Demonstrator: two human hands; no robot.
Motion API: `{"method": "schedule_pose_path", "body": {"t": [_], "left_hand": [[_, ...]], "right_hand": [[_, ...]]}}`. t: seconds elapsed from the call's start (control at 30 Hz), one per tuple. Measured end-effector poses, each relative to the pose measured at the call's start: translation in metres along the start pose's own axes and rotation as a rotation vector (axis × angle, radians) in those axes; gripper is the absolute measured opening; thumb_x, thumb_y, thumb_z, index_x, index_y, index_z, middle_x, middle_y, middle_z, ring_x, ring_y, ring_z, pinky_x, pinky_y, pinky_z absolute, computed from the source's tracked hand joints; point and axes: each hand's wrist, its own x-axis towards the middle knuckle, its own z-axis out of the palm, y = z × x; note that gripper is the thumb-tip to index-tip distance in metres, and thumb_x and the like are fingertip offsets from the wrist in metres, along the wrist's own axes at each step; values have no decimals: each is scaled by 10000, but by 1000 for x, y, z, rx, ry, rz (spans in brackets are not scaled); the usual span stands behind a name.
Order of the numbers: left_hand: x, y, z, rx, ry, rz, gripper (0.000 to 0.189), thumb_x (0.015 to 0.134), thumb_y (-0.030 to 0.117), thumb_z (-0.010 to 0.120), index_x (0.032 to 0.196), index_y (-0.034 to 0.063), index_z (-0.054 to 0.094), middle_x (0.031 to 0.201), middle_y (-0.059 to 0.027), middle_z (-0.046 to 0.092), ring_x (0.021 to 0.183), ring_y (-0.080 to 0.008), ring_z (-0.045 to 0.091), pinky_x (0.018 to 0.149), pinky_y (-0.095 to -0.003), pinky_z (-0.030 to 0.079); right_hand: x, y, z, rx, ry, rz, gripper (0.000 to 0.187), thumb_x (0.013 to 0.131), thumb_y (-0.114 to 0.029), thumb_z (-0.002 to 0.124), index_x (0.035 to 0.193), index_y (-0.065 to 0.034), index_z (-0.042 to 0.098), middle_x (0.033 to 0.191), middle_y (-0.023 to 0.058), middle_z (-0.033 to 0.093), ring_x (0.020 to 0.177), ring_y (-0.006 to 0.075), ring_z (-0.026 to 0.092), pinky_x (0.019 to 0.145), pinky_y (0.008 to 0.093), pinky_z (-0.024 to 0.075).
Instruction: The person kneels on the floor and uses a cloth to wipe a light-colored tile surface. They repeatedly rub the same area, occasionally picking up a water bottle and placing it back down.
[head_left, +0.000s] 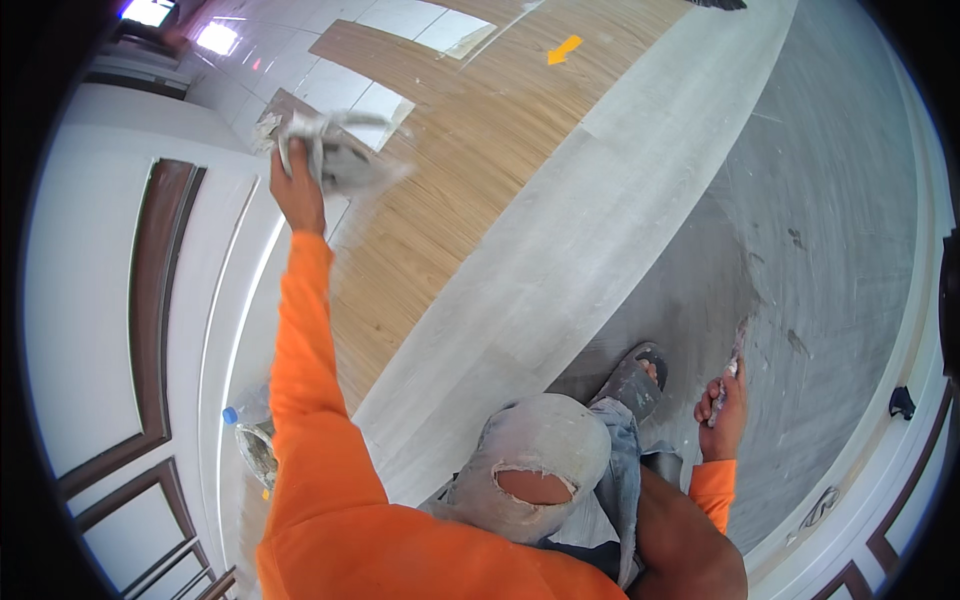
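My left hand (299, 180), reaching forward at the upper left, is closed on a crumpled whitish cloth (307, 139). The cloth is partly blurred and lies over a brown board or plank piece (281, 105) beside white tiles. At the right, my right hand (726, 416) grips the handle of a paint- or plaster-stained hand tool (727, 382), which looks like a trowel or scraper. Its tip points forward over the grey-coated floor (810, 225). A pale grey strip of planks (555, 225) runs diagonally between the grey floor and wood-look planks (450, 195).
White tiles (397, 19) show at the top left. A container (259, 454) and a bottle with a blue cap (229, 415) stand by the left wall. A cable (821, 506) and a small dark object (901, 403) lie along the right edge. My sandalled foot (634, 379) rests on the grey floor.
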Motion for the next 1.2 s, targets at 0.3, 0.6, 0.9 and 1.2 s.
{"method": "schedule_pose_path", "body": {"t": [0.3,0.6,0.9,1.2], "left_hand": [[-233,-42,-132,-172,50,-720,461,1077,292,597,1392,-45,627,1265,-125,686,1174,-207,618,1062,-351,458],[-353,-147,-161,625,-58,-498,822,967,428,733,1605,41,390,1670,-264,277,1493,-482,328,1215,-562,294],[-297,-188,-86,1023,-88,-510,962,994,663,548,1628,-23,315,1768,-182,158,1579,-541,136,1271,-648,128],[-150,-222,93,1161,16,-443,734,1020,604,525,1632,210,436,1773,-74,204,1592,-431,209,1216,-684,227]], "right_hand": [[30,65,76,-848,-515,-305,628,1062,-223,538,1664,-224,360,924,126,677,669,269,652,601,395,522],[35,97,225,-1405,-897,-477,634,1009,-191,568,1620,-182,400,1140,318,710,1008,531,671,888,582,518],[59,92,237,-1226,-924,-503,630,1016,-137,573,1624,-166,412,1267,306,695,1099,478,703,938,466,538],[86,51,97,-1164,-410,-154,594,1025,-115,534,1610,-91,433,1317,196,683,852,235,687,779,364,552]]}}
